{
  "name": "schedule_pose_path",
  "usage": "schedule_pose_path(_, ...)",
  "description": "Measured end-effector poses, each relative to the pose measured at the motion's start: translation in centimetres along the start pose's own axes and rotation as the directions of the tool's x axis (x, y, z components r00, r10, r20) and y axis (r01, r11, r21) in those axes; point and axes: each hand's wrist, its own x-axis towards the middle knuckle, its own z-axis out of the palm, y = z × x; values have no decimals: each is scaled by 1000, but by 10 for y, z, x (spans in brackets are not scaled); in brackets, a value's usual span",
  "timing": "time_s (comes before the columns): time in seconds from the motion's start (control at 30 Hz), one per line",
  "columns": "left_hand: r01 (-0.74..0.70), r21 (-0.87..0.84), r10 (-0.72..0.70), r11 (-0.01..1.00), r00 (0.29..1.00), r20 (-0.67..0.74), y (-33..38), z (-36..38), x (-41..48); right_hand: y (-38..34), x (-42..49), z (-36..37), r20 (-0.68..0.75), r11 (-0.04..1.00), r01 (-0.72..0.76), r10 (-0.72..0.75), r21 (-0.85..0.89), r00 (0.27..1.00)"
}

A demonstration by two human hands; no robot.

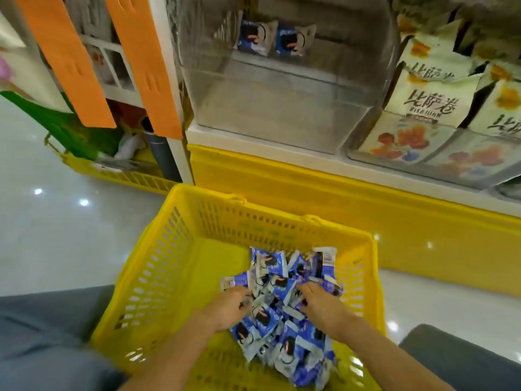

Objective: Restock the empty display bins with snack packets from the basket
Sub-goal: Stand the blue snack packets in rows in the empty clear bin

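Looking down into a yellow basket (169,249) that stands on a glossy pale floor (56,221), we see a heap of blue-and-white snack packets (270,320) filling its right half, while its left half shows bare yellow bottom.

Both bare forearms reach into the basket from its near edge. The left grip (225,309) lies on the left flank of the heap, fingers curled down around packets there. The right grip (324,304) lies on the right flank, fingers spread and bent over the packets with their tips sunk among them. We cannot tell whether it holds any.

Beyond the far rim of the basket, and higher, a clear display bin (282,108) sits on a white shelf over a yellow plinth (310,187). Two packets of the same blue kind (253,38) stand upright side by side at its back, and the rest of its floor is bare.

Beyond the basket to the right, a neighbouring bin holds cream packets (423,103) printed with dark characters.

Beyond the basket to the left, two orange strips (64,60) hang in front of a white rack, and a second yellow basket (121,173) rests on the floor beneath them.

Grey-clad knees (42,334) flank the basket on either side.
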Motion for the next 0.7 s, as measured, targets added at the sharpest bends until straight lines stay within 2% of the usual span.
schedule_pose_path(0.07,31,-45,-25,998,992,125,-15,18,5,-4,0,17,64,991,-49,41,128,997)
schedule_pose_path(0.13,55,-79,-39,995,982,185,-25,29,11,-10,4,26,57,954,-122,110,275,992)
schedule_pose_path(0.27,152,-110,-131,982,976,175,-35,37,23,-23,23,25,-25,806,-264,327,530,945)
schedule_pose_path(0.33,156,-74,-141,985,973,180,-39,41,27,-29,36,21,-33,746,-331,427,577,904)
schedule_pose_path(0.4,173,-36,-162,984,966,201,-42,43,27,-33,47,21,-37,729,-377,481,571,876)
schedule_pose_path(0.53,158,-5,-152,987,959,238,-44,44,23,-32,57,26,-33,653,-345,492,674,870)
schedule_pose_path(0.7,146,-205,-114,968,981,159,-40,23,13,-31,45,24,-67,646,-259,435,718,898)
